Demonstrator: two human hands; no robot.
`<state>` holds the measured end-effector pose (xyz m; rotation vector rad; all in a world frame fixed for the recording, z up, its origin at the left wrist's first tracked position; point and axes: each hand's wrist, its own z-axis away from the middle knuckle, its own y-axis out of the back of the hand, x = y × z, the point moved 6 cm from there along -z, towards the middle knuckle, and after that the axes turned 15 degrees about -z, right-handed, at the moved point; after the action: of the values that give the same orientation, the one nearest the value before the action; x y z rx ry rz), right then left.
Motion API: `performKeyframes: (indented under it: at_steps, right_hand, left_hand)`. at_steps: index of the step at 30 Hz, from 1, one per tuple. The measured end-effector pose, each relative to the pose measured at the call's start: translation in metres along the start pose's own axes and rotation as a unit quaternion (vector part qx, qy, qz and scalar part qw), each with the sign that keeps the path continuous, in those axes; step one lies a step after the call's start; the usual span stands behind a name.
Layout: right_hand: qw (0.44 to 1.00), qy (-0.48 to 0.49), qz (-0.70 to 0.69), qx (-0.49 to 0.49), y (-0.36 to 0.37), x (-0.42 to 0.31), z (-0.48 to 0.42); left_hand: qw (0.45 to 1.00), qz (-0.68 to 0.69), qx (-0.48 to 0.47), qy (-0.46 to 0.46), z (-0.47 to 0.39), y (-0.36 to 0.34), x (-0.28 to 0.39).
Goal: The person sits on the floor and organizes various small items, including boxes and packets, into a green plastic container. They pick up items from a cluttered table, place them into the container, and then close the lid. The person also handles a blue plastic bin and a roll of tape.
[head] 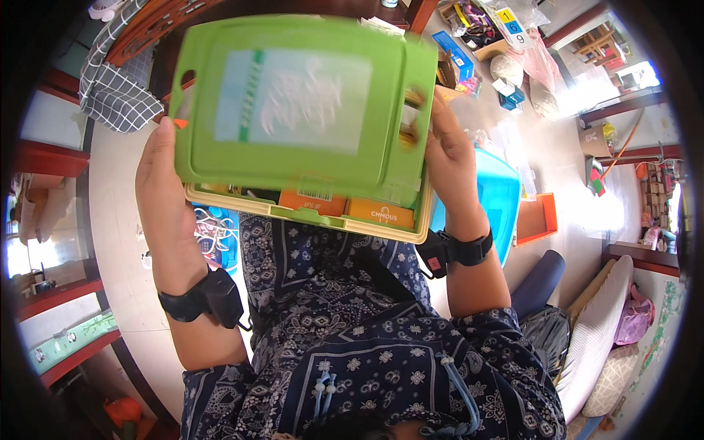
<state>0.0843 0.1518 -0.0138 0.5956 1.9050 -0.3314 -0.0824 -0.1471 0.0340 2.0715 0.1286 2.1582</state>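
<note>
A green plastic lid (308, 165), slightly blurred and bearing a scuffed label, lies over a cream-rimmed storage box (330, 221). Along the box's near edge the lid leaves a gap, where an orange carton (312, 202) and a yellow-orange carton (380, 213) show. At the left side, my left hand (165, 187) grips the lid's edge, its thumb up beside the rim. My right hand (452, 154) holds the right side by the handle openings, with some fingers hidden. Whether either hand also bears the box itself I cannot tell.
Right of my right hand stands a blue plastic tub (498, 192), with an orange open box (538, 220) beyond it. Below the left side is a blue container with cables (217, 236). A checked cloth (118, 99) hangs at upper left; a rolled mat (542, 280) lies at right.
</note>
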Motion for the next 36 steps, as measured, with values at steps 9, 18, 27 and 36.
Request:
performKeyframes:
  at_steps: [9, 18, 27, 36]
  right_hand:
    - [0.953, -0.132, -0.267, 0.065, -0.003, 0.004, 0.019]
    - [0.935, -0.165, -0.305, 0.071, -0.008, -0.009, 0.027]
    - [0.918, -0.212, -0.324, 0.084, -0.016, -0.008, 0.043]
    - [0.877, -0.275, -0.384, 0.090, -0.007, -0.011, 0.054]
  left_hand:
    - [0.973, -0.203, 0.011, -0.106, 0.016, -0.015, 0.009]
    - [0.951, -0.235, -0.152, -0.129, 0.023, -0.033, 0.025]
    - [0.923, -0.334, -0.146, -0.118, -0.002, -0.023, 0.011]
    - [0.940, -0.302, -0.130, -0.086, 0.007, -0.028, 0.015]
